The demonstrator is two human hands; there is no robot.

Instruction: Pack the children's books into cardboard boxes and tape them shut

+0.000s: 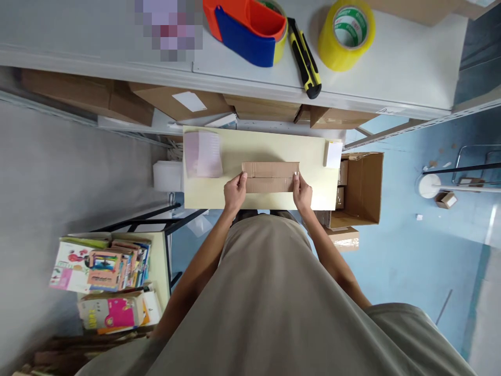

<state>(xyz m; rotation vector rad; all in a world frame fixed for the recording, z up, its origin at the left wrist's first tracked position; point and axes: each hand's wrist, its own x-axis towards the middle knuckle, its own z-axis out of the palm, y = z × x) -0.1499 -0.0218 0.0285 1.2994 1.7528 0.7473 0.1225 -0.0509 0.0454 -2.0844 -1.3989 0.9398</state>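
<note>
Hands: two, the left hand [234, 192] and the right hand [302, 192], one at each end of the flat cardboard box [270, 176]
Flat cardboard boxes on the surface [254, 151]: one
Paper stacks on the surface: two, a pink stack [203, 153] and a small white pad [333, 154]
Tape rolls on the shelf [410, 62]: one loose yellow roll [346, 34]
Tape dispensers: one [245, 28]
Utility knives: one [305, 58]
Open cartons on the floor: one [362, 188]
</note>
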